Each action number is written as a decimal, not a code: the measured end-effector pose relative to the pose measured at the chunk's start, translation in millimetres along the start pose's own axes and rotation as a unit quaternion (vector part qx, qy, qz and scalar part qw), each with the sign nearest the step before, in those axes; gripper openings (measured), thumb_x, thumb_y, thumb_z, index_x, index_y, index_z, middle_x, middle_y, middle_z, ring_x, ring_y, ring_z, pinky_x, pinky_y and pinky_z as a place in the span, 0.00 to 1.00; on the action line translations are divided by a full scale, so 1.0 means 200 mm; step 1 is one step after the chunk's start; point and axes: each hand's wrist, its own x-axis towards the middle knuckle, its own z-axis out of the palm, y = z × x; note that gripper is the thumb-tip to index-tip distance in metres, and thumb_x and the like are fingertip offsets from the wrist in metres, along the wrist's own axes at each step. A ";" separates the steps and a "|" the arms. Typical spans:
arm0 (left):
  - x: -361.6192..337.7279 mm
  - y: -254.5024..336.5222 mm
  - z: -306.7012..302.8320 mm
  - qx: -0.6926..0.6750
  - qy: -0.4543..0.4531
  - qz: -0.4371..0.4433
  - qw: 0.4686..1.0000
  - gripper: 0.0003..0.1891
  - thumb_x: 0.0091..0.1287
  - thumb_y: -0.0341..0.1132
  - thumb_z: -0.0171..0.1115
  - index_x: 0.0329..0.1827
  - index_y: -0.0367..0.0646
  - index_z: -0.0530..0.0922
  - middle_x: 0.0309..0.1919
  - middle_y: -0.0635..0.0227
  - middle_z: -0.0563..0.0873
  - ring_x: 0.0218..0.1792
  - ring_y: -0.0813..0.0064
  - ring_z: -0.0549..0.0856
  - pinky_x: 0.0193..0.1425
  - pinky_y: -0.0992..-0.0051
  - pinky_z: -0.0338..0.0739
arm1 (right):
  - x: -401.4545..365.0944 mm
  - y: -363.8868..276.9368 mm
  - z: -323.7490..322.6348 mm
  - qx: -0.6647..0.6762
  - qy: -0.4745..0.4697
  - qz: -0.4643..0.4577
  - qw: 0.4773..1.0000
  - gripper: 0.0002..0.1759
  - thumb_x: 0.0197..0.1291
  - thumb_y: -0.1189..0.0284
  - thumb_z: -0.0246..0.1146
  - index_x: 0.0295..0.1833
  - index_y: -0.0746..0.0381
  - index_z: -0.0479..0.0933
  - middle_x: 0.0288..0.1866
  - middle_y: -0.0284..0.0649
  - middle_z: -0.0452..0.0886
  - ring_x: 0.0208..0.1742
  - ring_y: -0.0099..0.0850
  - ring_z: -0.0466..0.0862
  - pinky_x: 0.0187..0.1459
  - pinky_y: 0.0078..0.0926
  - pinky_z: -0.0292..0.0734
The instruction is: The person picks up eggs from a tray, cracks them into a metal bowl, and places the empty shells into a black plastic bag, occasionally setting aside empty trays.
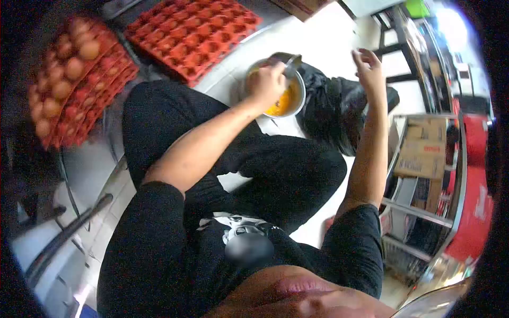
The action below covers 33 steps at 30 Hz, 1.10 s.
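Observation:
My left hand is over a metal pot, its fingers curled; what they hold, if anything, is hidden by the hand and blur. Yellow-orange liquid with small dark bits lies in the pot. A handle-like piece shows at its far rim. My right hand is raised to the right of the pot, touching nothing, fingers apart and empty. Stacked red trays holding several brown eggs are at the left. A stack of red egg trays without eggs stands beyond my left leg.
Black plastic bags lie beside the pot. My bent legs are below it. A metal rack with cardboard boxes stands at right, a dark-framed table behind. A metal bar crosses the lower left.

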 end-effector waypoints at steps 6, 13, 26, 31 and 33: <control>-0.01 0.03 -0.05 0.035 0.001 0.000 0.999 0.12 0.65 0.32 0.64 0.50 0.40 0.83 0.38 0.46 0.89 0.36 0.41 0.89 0.43 0.45 0.84 | 0.03 -0.75 0.88 0.051 -0.147 -0.223 0.962 0.37 0.64 0.49 0.76 0.69 0.62 0.80 0.45 0.47 0.91 0.33 0.28 0.86 0.36 0.29 0.83; 0.02 0.09 -0.13 0.022 -0.081 -0.050 0.995 0.11 0.71 0.35 0.61 0.47 0.37 0.86 0.42 0.50 0.91 0.40 0.46 0.92 0.43 0.49 0.86 | 0.05 -0.94 1.16 0.310 -0.368 0.077 0.873 0.08 0.66 0.79 0.67 0.50 0.63 0.85 0.43 0.43 0.90 0.37 0.36 0.92 0.36 0.41 0.94; 0.01 -0.05 0.10 0.024 -0.022 -0.020 0.999 0.07 0.69 0.34 0.60 0.45 0.43 0.82 0.33 0.47 0.89 0.36 0.43 0.91 0.41 0.44 0.84 | 0.31 -0.99 0.77 0.541 -0.272 0.180 0.776 0.11 0.77 0.76 0.58 0.58 0.71 0.78 0.54 0.54 0.85 0.48 0.37 0.89 0.48 0.30 0.93; 0.00 0.02 -0.03 0.030 -0.042 -0.035 0.998 0.10 0.66 0.31 0.63 0.49 0.42 0.85 0.33 0.46 0.88 0.36 0.42 0.89 0.42 0.46 0.82 | 0.15 -0.87 0.24 0.515 -0.275 0.119 0.803 0.17 0.78 0.79 0.56 0.69 0.64 0.73 0.61 0.49 0.83 0.56 0.40 0.88 0.52 0.34 0.93; -0.01 -0.04 0.02 0.037 -0.070 -0.054 0.995 0.12 0.67 0.33 0.62 0.51 0.43 0.85 0.34 0.46 0.89 0.37 0.42 0.89 0.43 0.46 0.83 | -0.03 -0.79 0.02 0.570 -0.211 0.018 0.794 0.19 0.74 0.84 0.60 0.68 0.66 0.72 0.59 0.47 0.84 0.52 0.36 0.90 0.51 0.27 0.94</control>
